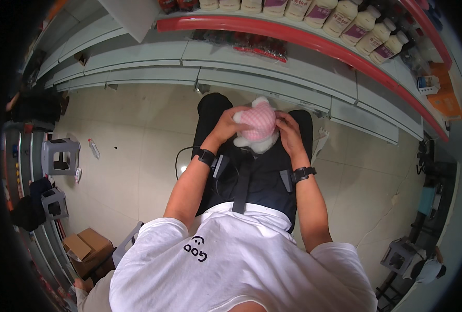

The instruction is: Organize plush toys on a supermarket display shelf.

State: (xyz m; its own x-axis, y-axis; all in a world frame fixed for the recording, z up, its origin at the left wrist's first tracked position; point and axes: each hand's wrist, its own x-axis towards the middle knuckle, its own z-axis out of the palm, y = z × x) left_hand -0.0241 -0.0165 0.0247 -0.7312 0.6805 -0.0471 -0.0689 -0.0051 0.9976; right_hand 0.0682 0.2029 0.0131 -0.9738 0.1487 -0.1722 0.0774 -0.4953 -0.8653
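A white plush toy with a pink-and-white checked cloth part (259,121) is held above my lap, between my knees. My left hand (231,124) grips its left side, the thumb lying across the checked cloth. On the other side, the fingertips of my right hand (288,132) touch the edge of the cloth, bent inward. White plush parts show at the toy's top, left side and bottom. Both wrists wear black straps with small dark devices. The undersides of the fingers are hidden.
Grey metal shelves (270,78) stand close in front of my knees, with bottles (340,17) on a red-edged shelf above. Plastic stools (60,156) and a cardboard box (88,249) are at the left. A plastic bottle (93,149) lies on the tiled floor. Other people are partly visible.
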